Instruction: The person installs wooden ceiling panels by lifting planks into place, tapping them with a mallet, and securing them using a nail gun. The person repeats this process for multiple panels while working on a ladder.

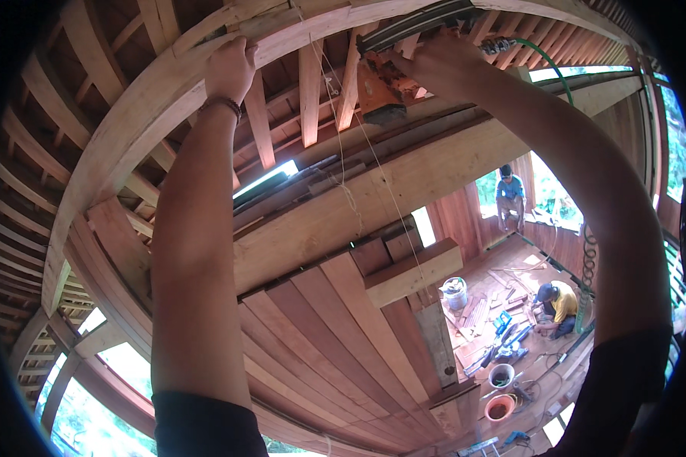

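Note:
My left hand [230,70] is closed on the lower edge of a long pale timber beam [129,128] at the top, which looks curved. My right hand [440,62] grips an orange and black nail gun [383,93], raised against the rafters beside that beam; a green air hose [555,62] runs from its fitting. Thin strings [343,141] hang between my arms. A wide straight timber [297,255] crosses below both hands. Part of the gun is hidden by my right hand.
Below are a plank surface [335,343] and, through an opening, a lower floor [476,301] with tools [503,343], buckets [499,407] and offcuts. A person in blue [509,190] stands by a window; another in yellow [562,305] crouches. Rafters [80,57] fan out overhead.

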Tool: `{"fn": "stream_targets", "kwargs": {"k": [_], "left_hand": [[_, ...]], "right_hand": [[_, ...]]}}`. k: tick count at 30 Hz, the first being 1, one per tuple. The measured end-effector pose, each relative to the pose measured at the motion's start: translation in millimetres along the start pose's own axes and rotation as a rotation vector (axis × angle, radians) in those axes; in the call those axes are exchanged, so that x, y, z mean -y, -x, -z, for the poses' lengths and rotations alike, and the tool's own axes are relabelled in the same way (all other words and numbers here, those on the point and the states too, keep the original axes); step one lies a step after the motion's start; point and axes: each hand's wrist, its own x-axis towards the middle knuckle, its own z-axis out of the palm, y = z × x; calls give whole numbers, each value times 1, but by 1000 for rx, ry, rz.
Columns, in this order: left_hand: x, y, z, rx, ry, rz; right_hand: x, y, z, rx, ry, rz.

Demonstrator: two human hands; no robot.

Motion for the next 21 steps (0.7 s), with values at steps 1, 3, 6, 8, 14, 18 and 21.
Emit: {"fn": "stream_targets", "kwargs": {"k": [1, 3, 6, 8, 14, 18, 21], "left_hand": [[1, 0, 0, 10, -15, 2], [6, -1, -6, 1, -36, -18], [14, -2, -15, -34, -53, -61], [10, -4, -16, -33, -61, -57], [12, -1, -18, -73, -25, -72], [11, -1, -19, -96, -25, -84], [7, -1, -17, -79, -30, -68]], "right_hand": [[3, -5, 3, 5, 1, 1], [7, -13, 4, 2, 42, 5], [9, -25, -4, 13, 148, 5], [8, -32, -12, 66, 198, -6], [-3, -44, -3, 216, -85, -92], [-10, -44, -5, 176, -83, -72], [-14, -47, -8, 147, -40, -29]]}}
